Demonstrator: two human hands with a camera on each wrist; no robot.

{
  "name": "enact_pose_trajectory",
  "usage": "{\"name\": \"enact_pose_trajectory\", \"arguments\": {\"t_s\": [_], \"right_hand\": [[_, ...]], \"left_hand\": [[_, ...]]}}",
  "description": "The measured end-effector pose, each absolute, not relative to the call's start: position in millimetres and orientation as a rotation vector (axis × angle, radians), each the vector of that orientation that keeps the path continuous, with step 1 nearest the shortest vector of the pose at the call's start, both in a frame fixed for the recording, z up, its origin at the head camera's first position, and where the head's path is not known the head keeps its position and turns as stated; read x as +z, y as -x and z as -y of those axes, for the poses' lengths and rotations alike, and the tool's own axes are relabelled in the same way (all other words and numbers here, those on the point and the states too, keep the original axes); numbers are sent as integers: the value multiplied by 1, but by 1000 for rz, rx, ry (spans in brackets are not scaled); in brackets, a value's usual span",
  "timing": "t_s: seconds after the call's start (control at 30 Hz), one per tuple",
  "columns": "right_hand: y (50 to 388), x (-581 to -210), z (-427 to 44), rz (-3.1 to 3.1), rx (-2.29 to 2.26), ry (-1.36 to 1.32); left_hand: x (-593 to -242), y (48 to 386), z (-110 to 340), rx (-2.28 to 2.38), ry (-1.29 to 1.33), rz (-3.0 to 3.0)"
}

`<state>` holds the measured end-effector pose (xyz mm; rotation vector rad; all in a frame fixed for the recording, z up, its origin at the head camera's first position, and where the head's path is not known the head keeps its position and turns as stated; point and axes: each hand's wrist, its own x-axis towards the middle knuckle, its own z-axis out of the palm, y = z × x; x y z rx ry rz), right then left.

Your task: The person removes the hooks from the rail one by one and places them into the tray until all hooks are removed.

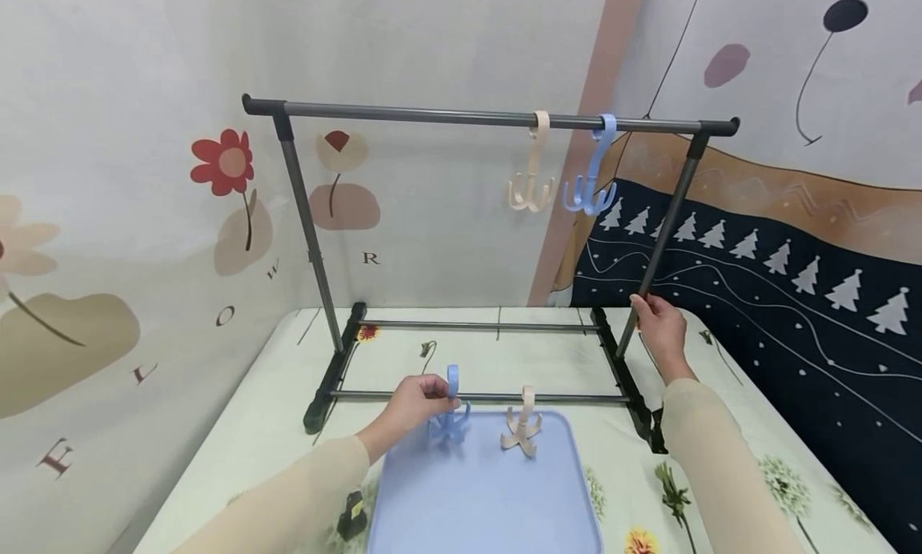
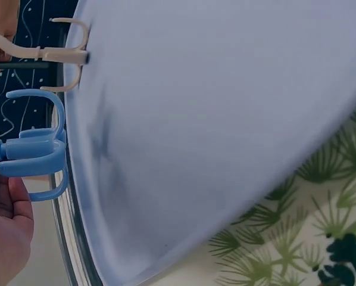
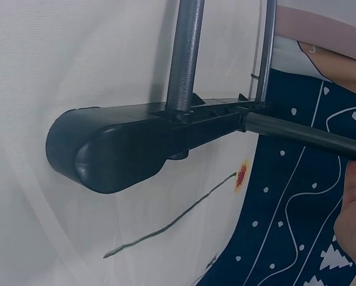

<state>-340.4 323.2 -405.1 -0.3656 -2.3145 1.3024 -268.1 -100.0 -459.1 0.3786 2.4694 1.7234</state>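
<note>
My left hand (image 1: 412, 407) pinches the stem of a blue multi-prong hook (image 1: 450, 430) over the far left part of a blue tray (image 1: 483, 490). Its prongs (image 2: 32, 155) point down toward the tray; whether they touch it I cannot tell. To the right, a beige hook (image 1: 522, 432) stands on the tray with its curved top up. My right hand (image 1: 663, 330) holds the lower part of the right upright (image 1: 673, 210) of a dark metal rack. Another beige hook (image 1: 533, 166) and a blue one (image 1: 595, 166) hang from the top rail (image 1: 403, 114), right of its middle.
Behind the tray, the rack's black feet (image 1: 334, 378) and two low crossbars (image 1: 475, 326) rest on a floral tablecloth (image 1: 288, 418). Patterned cloth walls (image 1: 446, 210) stand behind and at both sides. A small dark object or print (image 1: 352, 515) shows left of the tray.
</note>
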Motion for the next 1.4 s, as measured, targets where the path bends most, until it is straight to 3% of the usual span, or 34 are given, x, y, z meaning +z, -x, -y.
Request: {"name": "enact_pose_trajectory", "arguments": {"t_s": [0.7, 1.4], "right_hand": [[339, -405, -321, 2306, 1313, 375], [339, -405, -323, 2326, 1291, 383]], "left_hand": [[-472, 261, 111, 1603, -607, -2505], [-412, 299, 182, 1782, -196, -2773]]}}
